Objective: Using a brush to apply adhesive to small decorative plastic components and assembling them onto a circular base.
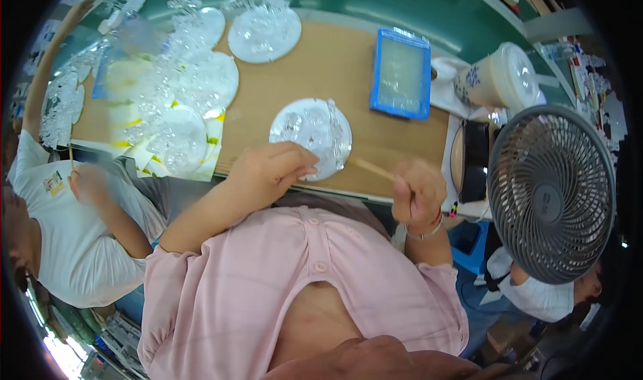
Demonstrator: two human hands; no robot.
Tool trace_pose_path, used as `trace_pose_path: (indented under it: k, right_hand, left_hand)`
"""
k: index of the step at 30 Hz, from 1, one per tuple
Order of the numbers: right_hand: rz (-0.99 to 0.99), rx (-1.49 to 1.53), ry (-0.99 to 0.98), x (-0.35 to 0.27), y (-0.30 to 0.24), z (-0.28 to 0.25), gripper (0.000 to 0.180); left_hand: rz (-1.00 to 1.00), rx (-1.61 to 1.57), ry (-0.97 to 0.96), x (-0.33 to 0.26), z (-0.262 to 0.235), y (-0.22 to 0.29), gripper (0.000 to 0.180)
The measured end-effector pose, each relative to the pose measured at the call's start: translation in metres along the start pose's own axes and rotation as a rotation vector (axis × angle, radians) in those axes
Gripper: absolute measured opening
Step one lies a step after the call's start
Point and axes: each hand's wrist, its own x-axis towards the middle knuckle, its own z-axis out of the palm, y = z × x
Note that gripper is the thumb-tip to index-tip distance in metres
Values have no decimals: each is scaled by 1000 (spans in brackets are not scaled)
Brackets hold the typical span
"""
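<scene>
Disc duty, by the look of it: one white round disc [309, 137] sits on the bench [295, 75] right in front of the person, near the front edge, with shiny transparent bits on top. Left hand [271, 169] is at the disc's near-left rim, fingers and thumb drawn close together, but I can't tell if they're pinching the rim, a small bit or nothing. Right hand [418, 196] grips a thin wooden stick [372, 169], angled at the disc's right side. It's blurry there, so no idea if the tip touches.

My guess is the step is fiddling those bits into place, and the next move calls for a steady disc and a light, precise stick tip.

Further out, a crowd of similar discs [221, 78] loaded with transparent pieces fills the left side, some over a printed sheet [213, 135], and another disc [264, 35] is just past the middle. That left side's the crowded one. Blue-rimmed tray [400, 112] is beyond the right hand, with a lidded cup [492, 82] beside it. Black case [474, 162] and a big grey fan [552, 192] box in the right elbow, and the fan blocks the view behind it. Co-worker's hand [90, 187] is off left, well apart.
</scene>
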Motion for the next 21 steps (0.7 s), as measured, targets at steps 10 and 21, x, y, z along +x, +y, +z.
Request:
trace_pose_path:
  k: [10, 21]
  right_hand:
    - [-183, 5, 466, -29, -4, -26, 23]
    - [-127, -154, 109, -51, 1, -47, 13]
  left_hand:
    - [-5, 156, 365, 124, -73, 35, 10]
    - [-20, 433, 217, 349, 26, -115, 15]
